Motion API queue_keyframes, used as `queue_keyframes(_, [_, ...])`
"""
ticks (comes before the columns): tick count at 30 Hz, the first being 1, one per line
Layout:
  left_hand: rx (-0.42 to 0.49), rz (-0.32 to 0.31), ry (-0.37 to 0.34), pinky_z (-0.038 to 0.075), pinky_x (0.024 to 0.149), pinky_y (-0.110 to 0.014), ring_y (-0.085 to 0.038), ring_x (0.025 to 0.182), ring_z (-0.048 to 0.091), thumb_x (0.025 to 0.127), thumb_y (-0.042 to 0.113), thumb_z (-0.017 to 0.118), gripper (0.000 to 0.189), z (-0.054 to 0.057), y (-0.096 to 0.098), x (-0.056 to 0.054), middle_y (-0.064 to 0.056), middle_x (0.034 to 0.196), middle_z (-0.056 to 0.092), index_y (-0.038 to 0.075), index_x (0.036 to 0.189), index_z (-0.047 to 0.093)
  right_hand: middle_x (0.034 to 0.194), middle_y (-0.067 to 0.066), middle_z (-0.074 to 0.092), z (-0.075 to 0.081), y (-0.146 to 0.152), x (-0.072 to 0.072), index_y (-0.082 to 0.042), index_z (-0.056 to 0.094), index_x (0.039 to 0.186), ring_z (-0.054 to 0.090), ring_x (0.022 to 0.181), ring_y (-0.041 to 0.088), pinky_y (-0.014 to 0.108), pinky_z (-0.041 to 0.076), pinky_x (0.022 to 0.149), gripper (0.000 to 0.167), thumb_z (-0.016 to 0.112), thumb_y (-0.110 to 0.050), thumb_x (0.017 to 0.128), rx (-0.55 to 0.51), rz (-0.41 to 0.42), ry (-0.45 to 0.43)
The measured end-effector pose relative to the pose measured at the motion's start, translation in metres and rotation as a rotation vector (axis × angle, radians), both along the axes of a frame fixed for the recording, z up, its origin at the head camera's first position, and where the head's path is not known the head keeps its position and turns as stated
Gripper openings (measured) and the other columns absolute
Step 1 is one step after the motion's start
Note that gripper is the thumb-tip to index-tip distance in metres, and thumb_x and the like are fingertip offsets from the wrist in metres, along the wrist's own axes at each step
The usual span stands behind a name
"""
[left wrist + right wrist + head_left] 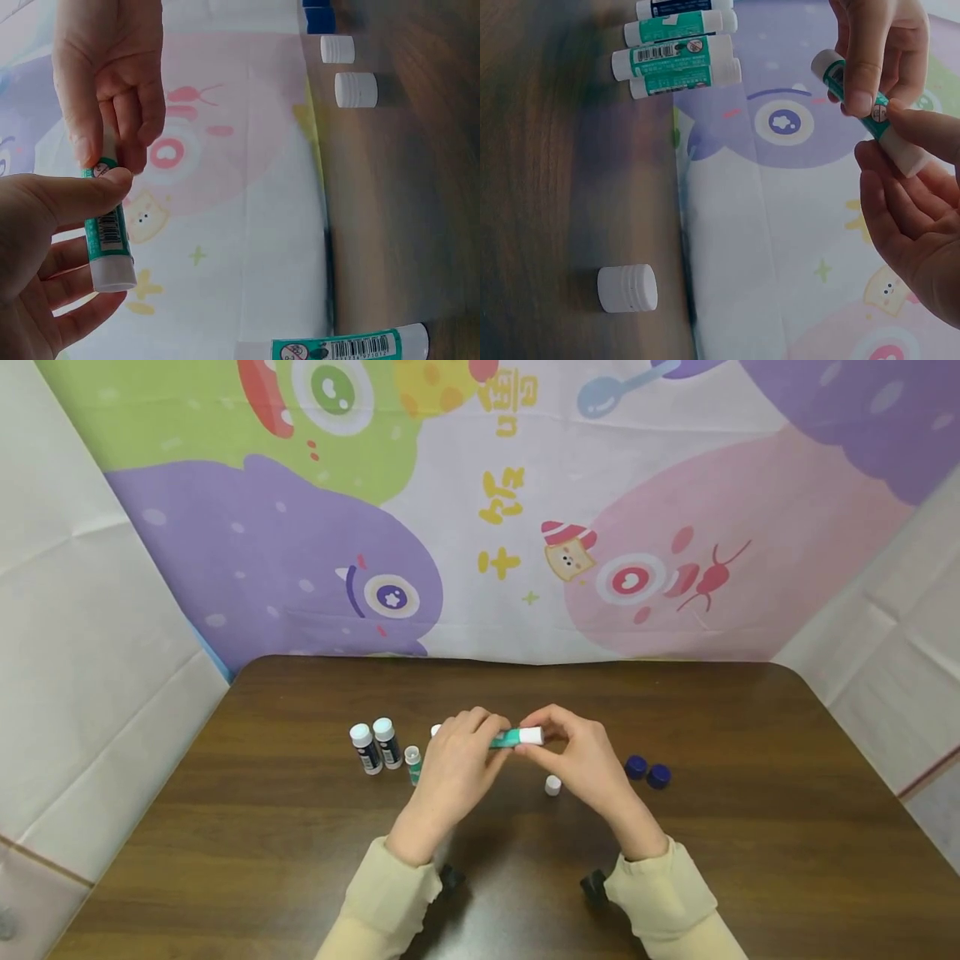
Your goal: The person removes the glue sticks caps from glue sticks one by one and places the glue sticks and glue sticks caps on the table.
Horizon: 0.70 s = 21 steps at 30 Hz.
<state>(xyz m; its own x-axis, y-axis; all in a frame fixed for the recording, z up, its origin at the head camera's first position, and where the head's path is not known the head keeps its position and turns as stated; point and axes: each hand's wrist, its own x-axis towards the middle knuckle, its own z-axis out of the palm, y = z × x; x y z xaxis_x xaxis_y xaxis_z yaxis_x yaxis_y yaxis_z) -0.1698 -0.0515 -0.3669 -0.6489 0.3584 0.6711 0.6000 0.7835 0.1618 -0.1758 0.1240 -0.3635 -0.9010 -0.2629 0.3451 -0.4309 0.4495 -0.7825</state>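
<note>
Above the table, both hands hold a green glue stick (506, 739) with white ends. My left hand (459, 764) grips its green barrel between thumb and fingers, as the left wrist view shows. My right hand (588, 758) pinches around its white cap (531, 736), thumb and fingertips at that end. The stick lies roughly level in the head view; its barcode label (109, 230) shows in the left wrist view. Below the right hand, a loose white cap (552, 786) stands on the table. Another green glue stick (413, 766) stands beside the left hand, partly hidden by it.
Two navy-labelled glue sticks (367, 750) with white ends stand at the left. Several green glue sticks (671, 58) stand near them in the right wrist view. Two dark blue caps (647, 772) sit to the right. A cartoon-printed cloth (495, 610) hangs behind the table.
</note>
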Motion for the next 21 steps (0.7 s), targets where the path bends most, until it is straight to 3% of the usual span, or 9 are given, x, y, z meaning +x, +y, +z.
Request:
queue_keyframes(13, [-0.024, -0.034, 0.013, 0.043, 0.068, -0.028, -0.015, 0.073, 0.056, 0.075, 0.023, 0.073, 0.02, 0.0002, -0.0033, 0.0003, 0.003, 0.082, 0.059, 0.013, 0.091, 0.064, 0.092, -0.006, 0.067, 0.0024, 0.0038, -0.0005, -0.017, 0.066, 0.099, 0.061, 0.075, 0.007, 0.023, 0.05, 0.065, 0.019, 0.067, -0.022, 0.081, 0.111, 0.073, 0.03])
queue_keyframes(21, [-0.061, -0.077, -0.039, 0.043, 0.067, -0.027, -0.014, 0.074, 0.057, 0.072, 0.017, 0.076, 0.022, -0.0039, -0.0058, -0.0024, 0.003, 0.08, 0.059, 0.012, 0.09, 0.063, 0.087, -0.006, 0.064, -0.001, 0.0052, -0.0013, -0.021, 0.063, 0.104, 0.055, 0.066, 0.008, 0.023, 0.045, 0.056, 0.017, 0.058, -0.02, 0.087, 0.182, 0.154, 0.025])
